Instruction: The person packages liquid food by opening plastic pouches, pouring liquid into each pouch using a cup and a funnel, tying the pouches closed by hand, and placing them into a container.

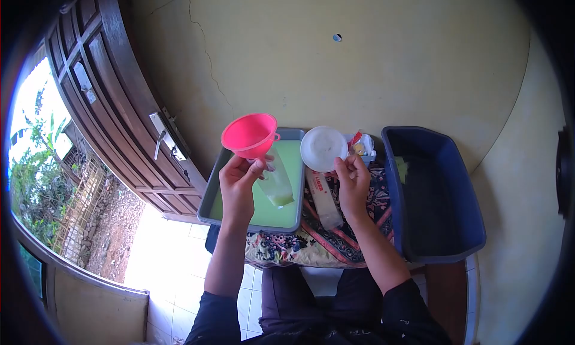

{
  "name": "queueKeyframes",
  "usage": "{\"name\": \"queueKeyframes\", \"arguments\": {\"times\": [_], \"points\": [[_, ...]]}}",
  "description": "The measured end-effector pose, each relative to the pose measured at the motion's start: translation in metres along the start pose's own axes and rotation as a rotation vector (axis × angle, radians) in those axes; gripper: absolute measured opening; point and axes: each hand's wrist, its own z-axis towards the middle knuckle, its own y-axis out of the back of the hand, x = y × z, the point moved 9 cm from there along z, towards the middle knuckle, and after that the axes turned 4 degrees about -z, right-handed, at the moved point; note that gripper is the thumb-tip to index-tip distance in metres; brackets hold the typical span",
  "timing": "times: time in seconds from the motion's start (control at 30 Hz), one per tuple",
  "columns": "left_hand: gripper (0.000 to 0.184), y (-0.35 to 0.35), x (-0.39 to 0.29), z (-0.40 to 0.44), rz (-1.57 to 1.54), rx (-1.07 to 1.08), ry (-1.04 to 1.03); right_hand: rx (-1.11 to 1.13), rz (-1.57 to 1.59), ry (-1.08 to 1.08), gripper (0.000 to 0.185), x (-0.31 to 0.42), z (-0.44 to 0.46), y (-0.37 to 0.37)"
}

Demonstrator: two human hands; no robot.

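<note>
My left hand (238,186) is closed around the lower part of a pink funnel (248,132), raised over the tray. A narrow clear plastic bag (278,180) hangs below the funnel with some pale green liquid at its bottom; my fingers partly hide where bag and funnel meet. In my right hand (354,183) a round white dish (323,149) is pinched by its edge, close to the funnel but apart from it. Beneath my left hand stands a grey tray (257,228) of pale green liquid (290,150).
A printed pack of clear plastic bags (322,198) lies on a patterned cloth (275,248). Behind my right hand is a small white container (366,149) with little items. A deep dark blue bin (443,246) holds a greenish piece. A wooden door (129,99) stands open at left.
</note>
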Motion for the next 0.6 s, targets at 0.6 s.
{"name": "queueKeyframes", "arguments": {"times": [0.6], "points": [[0.018, 0.082, 0.027, -0.030, 0.085, -0.181, 0.061, 0.763, -1.002, 0.505, 0.010, -0.114, -0.019, -0.111]]}}
